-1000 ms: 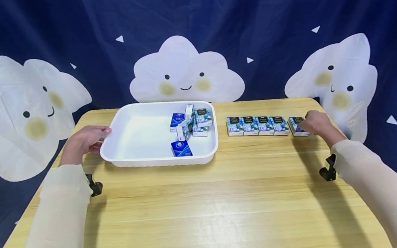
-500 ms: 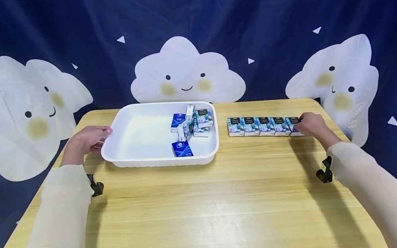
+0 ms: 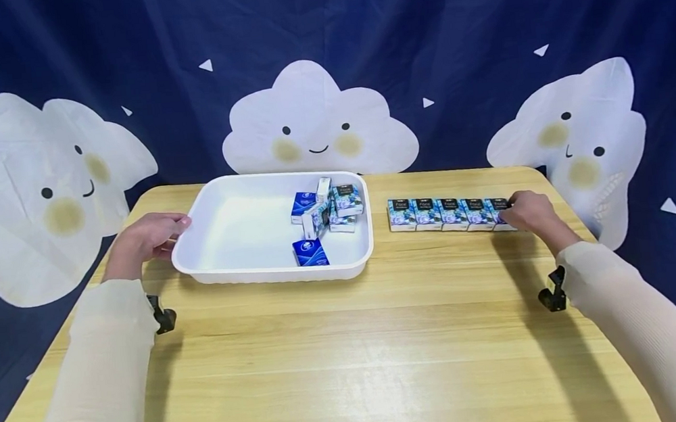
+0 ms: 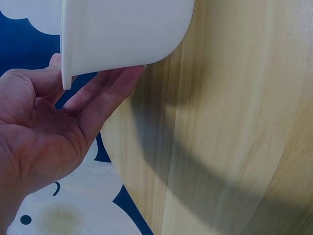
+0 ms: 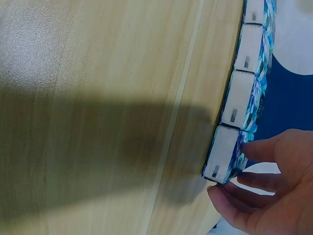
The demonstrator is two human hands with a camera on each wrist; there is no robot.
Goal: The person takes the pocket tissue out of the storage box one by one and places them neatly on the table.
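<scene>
A white plastic tray [image 3: 236, 227] stands at the back left of the table. My left hand [image 3: 148, 237] holds its left end, thumb at the rim [image 4: 67, 58] and fingers under the outer wall, as the left wrist view shows. Right of the tray, several small box-shaped packs [image 3: 425, 213] with blue floral print and black labels lie in a straight row, side by side. My right hand [image 3: 530, 211] pinches the floral pack at the row's right end [image 5: 221, 154] between thumb and fingers. That pack touches its neighbour [image 5: 237, 100]; its right part is hidden by the hand.
Inside the tray's right half lie more floral packs [image 3: 347, 198], some stacked or tilted, and two plain dark-blue packs [image 3: 310, 253]. The wooden table [image 3: 351, 345] ends at a dark blue curtain [image 3: 319, 16] with cloud faces.
My right hand has slid the end pack left, closing the gap to the row; over the last half second it has stayed there. The left hand and tray have not visibly moved.
</scene>
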